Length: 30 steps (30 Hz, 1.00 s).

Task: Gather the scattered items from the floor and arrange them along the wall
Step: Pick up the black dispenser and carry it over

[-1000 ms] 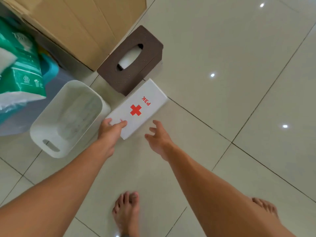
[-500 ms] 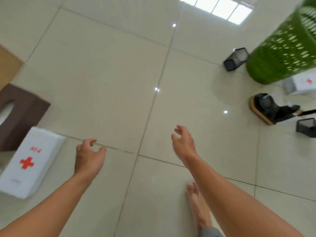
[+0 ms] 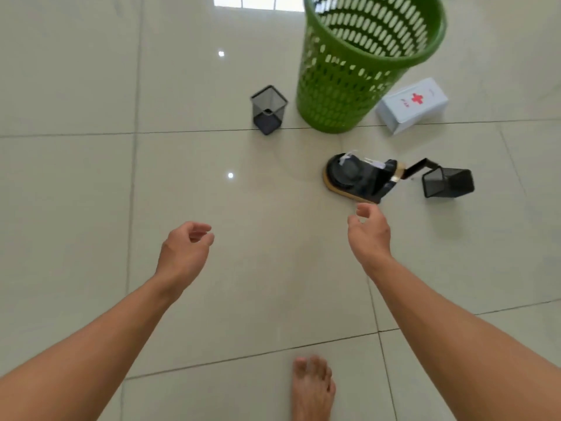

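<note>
A tall green perforated basket stands upright on the tiled floor. Left of it stands a black mesh pen cup; a second black mesh cup lies on its side at the right. A black tape dispenser on a tan base lies between them. A white first-aid box with a red cross rests right of the basket. My right hand hovers just below the tape dispenser, fingers curled apart, holding nothing. My left hand hangs loosely curled and empty over bare tiles.
Glossy cream floor tiles spread to the left and front. My bare foot is at the bottom edge. A window's reflection shines at the top.
My view has swung right, away from the first-aid box, tissue holder and white bin by the wall. My left hand let go of that box. The basket group is now in front of me.
</note>
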Motion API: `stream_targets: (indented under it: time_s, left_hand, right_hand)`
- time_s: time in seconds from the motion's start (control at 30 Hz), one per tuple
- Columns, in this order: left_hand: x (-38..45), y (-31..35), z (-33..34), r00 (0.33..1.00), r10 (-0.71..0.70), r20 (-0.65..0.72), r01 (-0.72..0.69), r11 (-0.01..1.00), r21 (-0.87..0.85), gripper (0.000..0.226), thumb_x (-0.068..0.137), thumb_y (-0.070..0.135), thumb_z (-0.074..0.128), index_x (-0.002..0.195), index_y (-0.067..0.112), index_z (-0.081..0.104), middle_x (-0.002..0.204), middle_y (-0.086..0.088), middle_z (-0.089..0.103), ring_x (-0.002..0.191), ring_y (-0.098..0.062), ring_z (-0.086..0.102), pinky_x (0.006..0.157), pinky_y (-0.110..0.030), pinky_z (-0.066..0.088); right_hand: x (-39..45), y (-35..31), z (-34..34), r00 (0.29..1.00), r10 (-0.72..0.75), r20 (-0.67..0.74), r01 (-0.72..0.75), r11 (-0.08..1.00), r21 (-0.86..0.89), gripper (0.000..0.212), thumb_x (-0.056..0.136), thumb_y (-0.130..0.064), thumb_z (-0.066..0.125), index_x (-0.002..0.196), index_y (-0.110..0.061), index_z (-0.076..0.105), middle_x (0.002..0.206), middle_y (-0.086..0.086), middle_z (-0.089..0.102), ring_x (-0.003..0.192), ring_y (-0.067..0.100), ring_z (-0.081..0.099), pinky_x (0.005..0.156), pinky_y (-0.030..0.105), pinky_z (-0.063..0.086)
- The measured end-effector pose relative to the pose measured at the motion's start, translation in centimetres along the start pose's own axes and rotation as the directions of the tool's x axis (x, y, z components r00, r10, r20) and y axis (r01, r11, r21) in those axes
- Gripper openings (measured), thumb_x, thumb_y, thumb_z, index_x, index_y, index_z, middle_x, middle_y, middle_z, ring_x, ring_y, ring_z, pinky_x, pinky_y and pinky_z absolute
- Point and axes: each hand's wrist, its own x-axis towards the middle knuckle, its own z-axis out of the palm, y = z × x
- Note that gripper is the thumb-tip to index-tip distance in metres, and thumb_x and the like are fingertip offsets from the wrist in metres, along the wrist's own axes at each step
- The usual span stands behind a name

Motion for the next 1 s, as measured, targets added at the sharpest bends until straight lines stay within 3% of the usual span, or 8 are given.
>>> stream_targets:
  time_s: [0.17,0.33,0.47,0.53,0.6,0.8,0.9,1.0]
  left_hand:
    - [3.1,6.3,7.9,0.998,-0.011,0.062,0.014,0.999,-0.050,0.023,0.096,0.020,0.058,0.117,0.020,0.067,0.110,0.003,0.066,0.102,-0.013,0.058,0.082,-0.025,0.040]
    - [4.2,9.4,14.8,0.988,-0.012,0.156,0.028,0.995,-0.101,0.021,0.096,0.020,0.059,0.115,0.021,0.069,0.108,0.004,0.067,0.101,-0.011,0.059,0.078,-0.020,0.039]
    - [3.8,8.1,17.8,0.971,-0.058,0.230,0.090,0.987,-0.134,0.020,0.095,0.019,0.061,0.112,0.021,0.070,0.107,0.003,0.070,0.102,-0.012,0.063,0.084,-0.024,0.045]
    - [3.3,6.5,17.8,0.962,-0.100,0.254,0.139,0.980,-0.141,0.017,0.094,0.019,0.062,0.109,0.022,0.070,0.104,0.002,0.072,0.101,-0.014,0.066,0.088,-0.029,0.051]
    - [2.3,4.6,17.1,0.949,-0.159,0.274,0.205,0.968,-0.148,0.016,0.094,0.017,0.061,0.106,0.021,0.070,0.101,0.000,0.073,0.098,-0.015,0.069,0.088,-0.032,0.052]
    - [-0.2,-1.2,12.6,0.913,-0.312,0.264,0.369,0.906,-0.205,0.016,0.094,0.011,0.060,0.105,0.019,0.069,0.104,-0.004,0.073,0.093,-0.016,0.070,0.081,-0.029,0.050]
    - [-1.0,-2.1,9.6,0.916,-0.313,0.251,0.378,0.884,-0.276,0.015,0.096,0.012,0.058,0.105,0.020,0.067,0.105,-0.004,0.073,0.092,-0.015,0.070,0.084,-0.034,0.051]
    - [-1.8,-2.3,5.6,0.927,-0.265,0.264,0.354,0.851,-0.389,0.016,0.099,0.028,0.057,0.113,0.022,0.063,0.110,0.002,0.071,0.101,-0.014,0.068,0.090,-0.037,0.053]
  right_hand:
    - [7.5,2.2,-4.1,0.993,0.016,-0.117,-0.020,0.999,-0.033,0.032,0.099,-0.022,0.057,0.131,-0.014,0.056,0.132,0.004,0.057,0.113,0.017,0.055,0.096,0.032,0.046]
    - [13.8,2.3,-5.0,0.975,0.222,-0.015,-0.221,0.975,0.007,0.069,0.091,-0.035,0.071,0.147,-0.010,0.037,0.143,0.010,0.047,0.125,0.029,0.051,0.092,0.036,0.045]
    - [17.2,1.6,-3.3,0.968,0.240,0.067,-0.243,0.969,0.038,0.047,0.092,-0.034,0.071,0.128,-0.010,0.054,0.111,0.004,0.060,0.099,0.023,0.057,0.086,0.037,0.051]
    - [18.1,1.2,-2.5,0.960,0.273,0.057,-0.277,0.958,0.071,0.035,0.094,-0.032,0.068,0.122,-0.013,0.055,0.111,0.004,0.061,0.100,0.025,0.060,0.091,0.039,0.053]
    - [18.8,1.1,-2.1,0.956,0.293,-0.017,-0.291,0.955,0.056,0.039,0.096,-0.028,0.063,0.130,-0.010,0.056,0.123,0.009,0.064,0.107,0.029,0.064,0.092,0.040,0.055]
    - [13.7,1.0,-2.3,0.991,0.110,-0.072,-0.118,0.987,-0.111,0.029,0.099,-0.019,0.056,0.125,-0.005,0.059,0.117,0.010,0.064,0.085,0.017,0.059,0.070,0.025,0.046]
    - [8.6,0.1,-2.0,0.996,-0.029,0.080,0.042,0.985,-0.168,0.018,0.098,-0.022,0.057,0.104,-0.008,0.065,0.105,0.009,0.071,0.083,0.017,0.066,0.062,0.022,0.046]
    - [3.4,-1.9,0.2,0.952,-0.144,0.269,0.209,0.950,-0.231,0.018,0.095,-0.027,0.057,0.095,-0.011,0.065,0.092,0.009,0.072,0.086,0.024,0.067,0.071,0.034,0.054]
